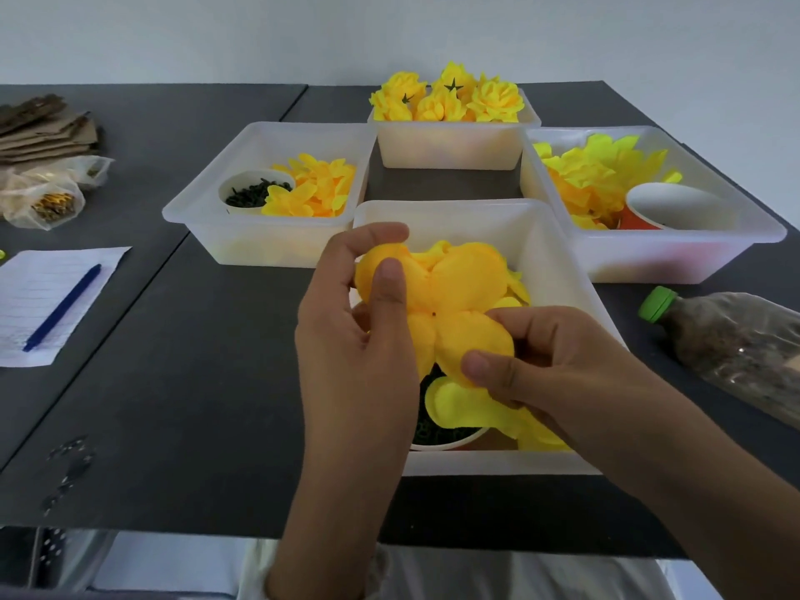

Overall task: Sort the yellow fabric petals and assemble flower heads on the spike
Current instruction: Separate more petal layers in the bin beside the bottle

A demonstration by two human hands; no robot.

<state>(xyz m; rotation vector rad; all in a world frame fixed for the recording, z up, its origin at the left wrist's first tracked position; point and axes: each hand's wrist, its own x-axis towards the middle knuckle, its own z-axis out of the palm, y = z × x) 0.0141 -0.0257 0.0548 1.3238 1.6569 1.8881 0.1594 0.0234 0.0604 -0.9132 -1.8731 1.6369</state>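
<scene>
Four white plastic tubs on a dark table. Nearest tub, centre of frame: loose yellow petals and a paper cup of small dark green pieces near its front wall. Left tub, middle left: a white cup of the same dark bits beside a heap of orange-yellow petals. Far tub, top centre: finished yellow flower heads, two showing green star backs. Right tub, upper right: brighter yellow petals and an orange paper cup tipped on its side. Above the nearest tub, a four-lobed yellow petal piece with a small hole at its middle, held flat toward the camera. Left hand pinching its left lobe, thumb on front, fingers curled behind. Right hand pinching the lower right lobe between thumb and forefinger. Lower petals under the right hand; cannot tell whether gripped. Spike not visible. Left edge: lined paper with a blue pen, writing unreadable. Right edge: a green-capped bottle lying down, no readable label.
</scene>
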